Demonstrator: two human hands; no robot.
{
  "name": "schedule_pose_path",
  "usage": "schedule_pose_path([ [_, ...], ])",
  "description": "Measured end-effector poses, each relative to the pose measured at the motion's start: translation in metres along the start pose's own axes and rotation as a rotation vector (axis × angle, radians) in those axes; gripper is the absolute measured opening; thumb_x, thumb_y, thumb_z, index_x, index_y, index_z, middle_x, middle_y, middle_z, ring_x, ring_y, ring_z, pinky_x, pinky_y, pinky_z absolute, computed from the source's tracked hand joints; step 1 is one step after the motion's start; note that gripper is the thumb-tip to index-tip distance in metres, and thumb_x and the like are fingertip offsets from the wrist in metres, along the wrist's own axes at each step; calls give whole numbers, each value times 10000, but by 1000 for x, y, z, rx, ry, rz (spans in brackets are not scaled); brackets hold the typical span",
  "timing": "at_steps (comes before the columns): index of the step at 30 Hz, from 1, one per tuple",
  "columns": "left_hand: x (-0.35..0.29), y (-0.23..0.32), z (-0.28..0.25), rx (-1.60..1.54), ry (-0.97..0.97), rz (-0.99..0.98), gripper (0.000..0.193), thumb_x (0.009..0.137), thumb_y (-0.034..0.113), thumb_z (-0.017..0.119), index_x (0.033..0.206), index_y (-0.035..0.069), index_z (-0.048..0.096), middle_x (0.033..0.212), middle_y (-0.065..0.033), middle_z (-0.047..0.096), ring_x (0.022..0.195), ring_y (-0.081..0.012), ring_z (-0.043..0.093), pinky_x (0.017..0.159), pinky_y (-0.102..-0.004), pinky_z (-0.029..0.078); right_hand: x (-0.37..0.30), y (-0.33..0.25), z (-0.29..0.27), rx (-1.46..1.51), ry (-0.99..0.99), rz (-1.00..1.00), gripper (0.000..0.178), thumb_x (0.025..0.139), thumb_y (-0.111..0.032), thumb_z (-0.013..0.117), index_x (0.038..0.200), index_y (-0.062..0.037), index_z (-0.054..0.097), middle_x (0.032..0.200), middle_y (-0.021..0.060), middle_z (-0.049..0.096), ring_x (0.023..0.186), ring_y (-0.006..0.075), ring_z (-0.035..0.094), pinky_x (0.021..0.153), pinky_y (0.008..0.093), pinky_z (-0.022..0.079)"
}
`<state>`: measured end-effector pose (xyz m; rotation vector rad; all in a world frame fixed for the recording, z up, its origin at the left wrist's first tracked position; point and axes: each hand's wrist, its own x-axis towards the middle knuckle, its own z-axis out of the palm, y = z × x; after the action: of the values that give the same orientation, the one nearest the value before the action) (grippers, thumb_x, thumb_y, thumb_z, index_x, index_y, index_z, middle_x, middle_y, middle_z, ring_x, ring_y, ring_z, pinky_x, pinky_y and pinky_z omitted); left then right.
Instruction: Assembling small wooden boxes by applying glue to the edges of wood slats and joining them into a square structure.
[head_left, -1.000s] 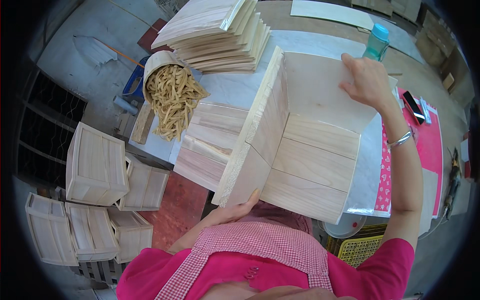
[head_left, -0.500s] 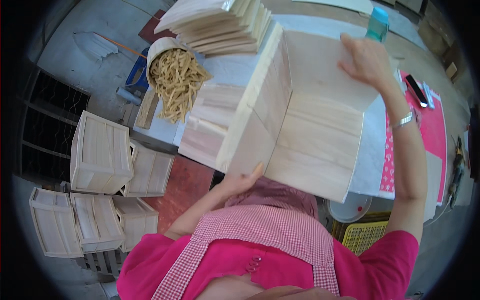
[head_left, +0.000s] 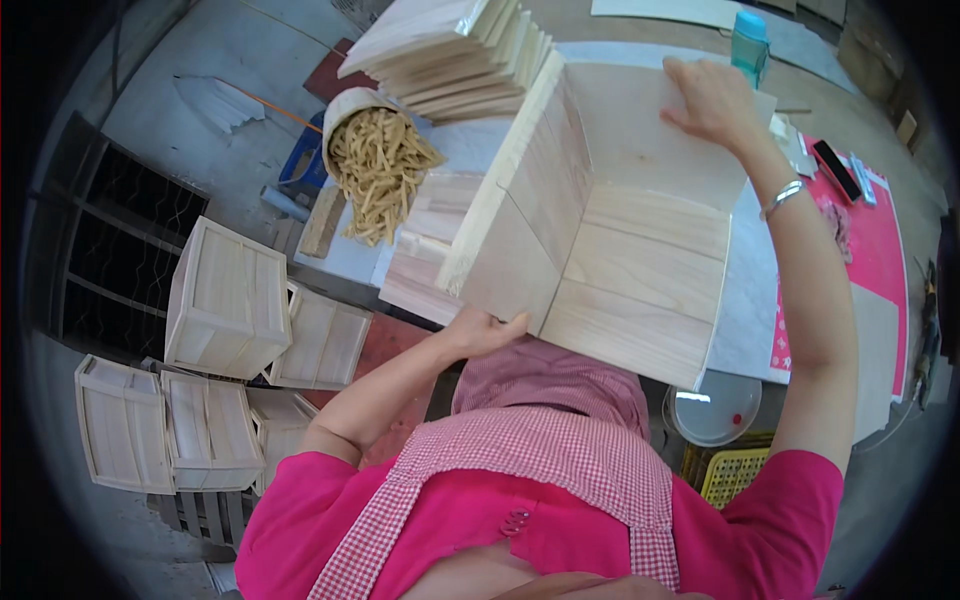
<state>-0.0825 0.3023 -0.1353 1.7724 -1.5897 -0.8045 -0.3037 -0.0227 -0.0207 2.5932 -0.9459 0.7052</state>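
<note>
Wooden box (head_left: 645, 265), frame centre: likely light, stiff, joints fragile. Your left hand (head_left: 480, 332) grips near edge, right hand (head_left: 712, 103) far wall (head_left: 622, 125); hold by walls.

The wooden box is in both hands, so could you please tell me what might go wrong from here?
The wooden box might slip or twist, as the left hand holds its near edge and the right hand its far side. Swinging it could knock the blue bottle, which shows just beyond the right hand. Its far corner might also nudge the uneven stack of boards.
</note>
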Motion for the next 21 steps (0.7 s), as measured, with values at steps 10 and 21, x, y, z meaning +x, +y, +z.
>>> schedule_pose_path([
  [10, 0, -2, 1, 80, -71, -78, 282, 846, 188, 661, 1049, -2, 612, 950, -91, 646, 884, -189, 597, 809, -320, 485, -4, 0, 6, 4, -46, 23, 392, 725, -311, 733, 959, -65, 536, 811, 173, 647, 820, 353, 638, 689, 458, 500],
  [21, 7, -11, 21, -90, 179, 155, 309, 796, 162, 655, 1039, -26, 615, 965, -147, 644, 890, -209, 618, 806, -336, 494, -13, 2, 3, -14, -55, -2, 494, 694, -335, 756, 1041, -72, 523, 858, 164, 655, 829, 351, 639, 692, 458, 503],
])
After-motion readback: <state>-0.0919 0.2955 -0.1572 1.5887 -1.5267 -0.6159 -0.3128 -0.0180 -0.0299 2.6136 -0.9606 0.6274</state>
